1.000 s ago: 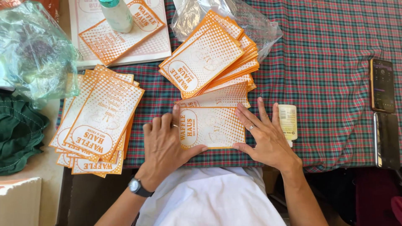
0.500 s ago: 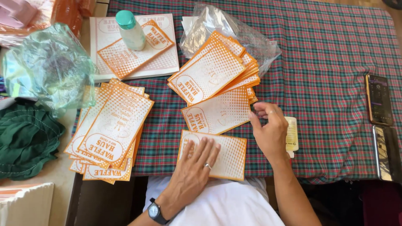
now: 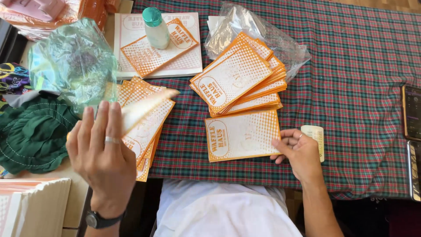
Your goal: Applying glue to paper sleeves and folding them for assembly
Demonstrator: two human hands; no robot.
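Left hand (image 3: 103,151) raised off the table at about 8 o'clock in the head view, fingers together, pinching one orange-and-white printed paper bag (image 3: 142,107). The bag is motion-blurred; its long axis runs toward 2 o'clock from the fingertips, free end above the fanned stack of matching bags (image 3: 149,127) at 9 o'clock.

Right hand (image 3: 300,151) at 4 o'clock, resting on the green-and-red plaid tablecloth (image 3: 351,101), fingers loosely curled, fingertips touching the right edge of a single flat bag (image 3: 243,134). That bag lies at centre, long axis 9-to-3, and the right hand is the nearer one.

Just beyond it, toward 12 o'clock: a second fanned stack of bags (image 3: 239,77) lying partly on a clear crinkled plastic wrapper (image 3: 280,41).

Small cream rectangular tag (image 3: 315,134) just beside the right fingers. Teal-capped plastic bottle (image 3: 155,28) stands at 11 o'clock. Nothing lies between right hand and flat bag.
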